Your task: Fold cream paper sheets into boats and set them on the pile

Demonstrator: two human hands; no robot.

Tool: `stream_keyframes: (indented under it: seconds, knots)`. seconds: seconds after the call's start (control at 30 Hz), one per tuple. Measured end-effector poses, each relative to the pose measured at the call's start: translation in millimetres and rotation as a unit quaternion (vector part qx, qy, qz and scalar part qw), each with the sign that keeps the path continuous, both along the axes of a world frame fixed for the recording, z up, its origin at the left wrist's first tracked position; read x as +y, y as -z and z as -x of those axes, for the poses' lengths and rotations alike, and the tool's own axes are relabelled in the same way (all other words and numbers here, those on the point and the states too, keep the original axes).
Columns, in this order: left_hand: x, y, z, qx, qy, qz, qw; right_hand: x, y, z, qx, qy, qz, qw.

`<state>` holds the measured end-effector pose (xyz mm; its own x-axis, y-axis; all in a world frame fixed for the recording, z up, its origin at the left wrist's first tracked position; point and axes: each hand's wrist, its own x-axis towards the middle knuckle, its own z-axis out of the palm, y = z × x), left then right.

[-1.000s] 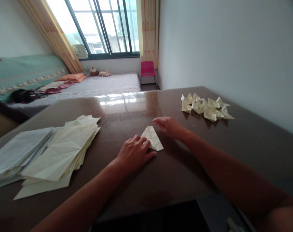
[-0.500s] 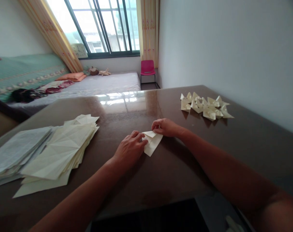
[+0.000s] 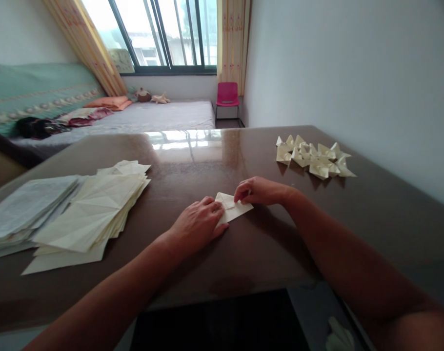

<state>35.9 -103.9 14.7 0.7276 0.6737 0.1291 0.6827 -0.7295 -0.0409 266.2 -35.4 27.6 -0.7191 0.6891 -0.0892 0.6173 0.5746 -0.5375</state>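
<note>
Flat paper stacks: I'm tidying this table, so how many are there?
2: a greyish stack at the left of the table, and a cream stack just right of it, nearer the left hand. Others underneath would be hidden.

The left hand and right hand are bare, with slim fingers; the forearms, bare too, widen from narrow wrists.

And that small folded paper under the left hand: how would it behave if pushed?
The folded paper would probably be light, being only a small piece. Its overlapping layers should make it fairly stiff, though they might spring apart slightly. Lying low on the glossy tabletop, it would likely slide rather than tip.
</note>
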Motion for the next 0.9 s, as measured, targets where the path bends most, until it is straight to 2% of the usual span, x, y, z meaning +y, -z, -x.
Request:
stream_keyframes:
  seconds: [0.1, 0.27, 0.37, 0.43, 0.5, 0.67, 0.9]
  knots:
    - [-2, -2.1, -4, 0.017, 0.005, 0.000, 1.000, 1, -1.5, -3, -0.008, 0.000, 0.002, 1.000]
    - [-4, -8.0, -5, 0.033, -0.004, 0.012, 0.999, -6, -1.2, 4, -0.031, -0.057, -0.096, 0.993]
    - [1, -10.5, 1, 0.039, -0.026, 0.015, 0.999, -11, -2.0, 9, -0.035, -0.081, -0.132, 0.987]
    - [5, -10.4, 6, 0.027, -0.039, 0.007, 0.999, -17, -4.2, 12, -0.049, -0.089, -0.153, 0.983]
    - [8, -8.9, 11, 0.006, -0.026, 0.011, 1.000, -25, -7.7, 15, -0.082, -0.095, -0.180, 0.976]
    - [9, -4.4, 15, -0.016, 0.023, 0.038, 0.999, -42, -16.0, 27, -0.167, -0.080, -0.228, 0.956]
    - [8, -4.3, 14, 0.002, 0.009, 0.016, 1.000, -46, -15.2, 37, -0.201, -0.053, -0.231, 0.951]
